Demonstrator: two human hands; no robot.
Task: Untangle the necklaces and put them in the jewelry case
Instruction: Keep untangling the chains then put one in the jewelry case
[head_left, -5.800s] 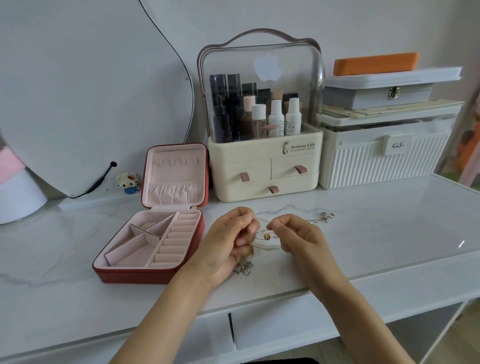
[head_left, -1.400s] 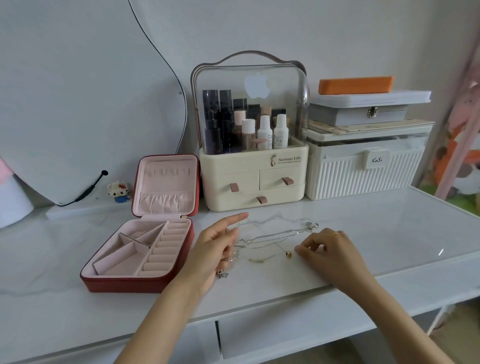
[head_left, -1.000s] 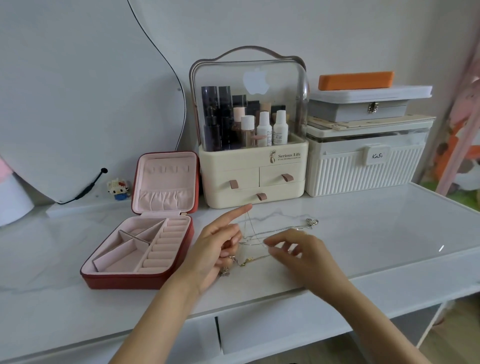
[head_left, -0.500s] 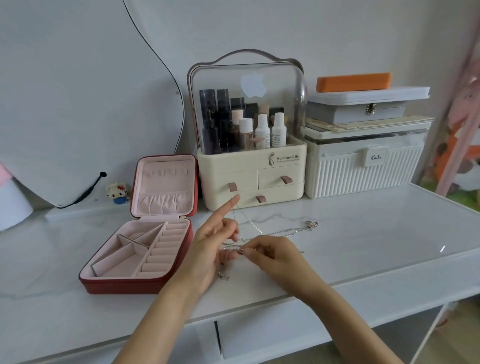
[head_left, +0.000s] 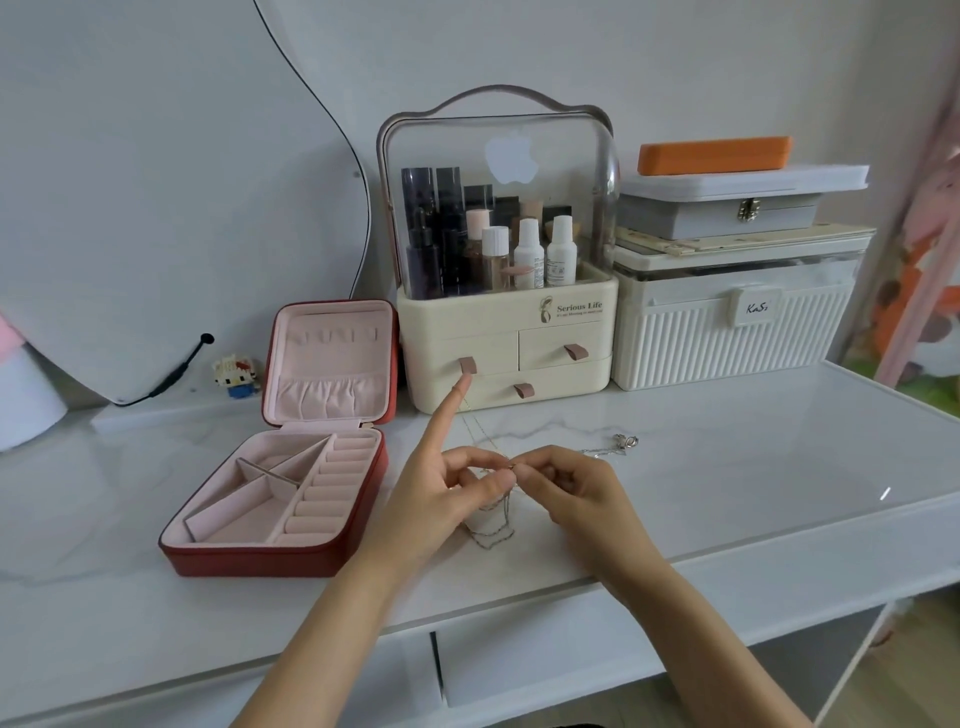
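Where white marble desk (head_left: 727, 467) meets grey wall, one jewelry case (head_left: 270, 499) is seen; necklaces (head_left: 493, 525), possibly two, are pinched by left hand (head_left: 441, 499) and right hand (head_left: 576, 493).

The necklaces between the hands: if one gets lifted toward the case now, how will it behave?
Probably limp: the necklaces sag in loose loops below the left hand and right hand. Likely to drag its neighbours, since strands still cross at the pinch. The thin links look easy to kink, so ease it toward the jewelry case.
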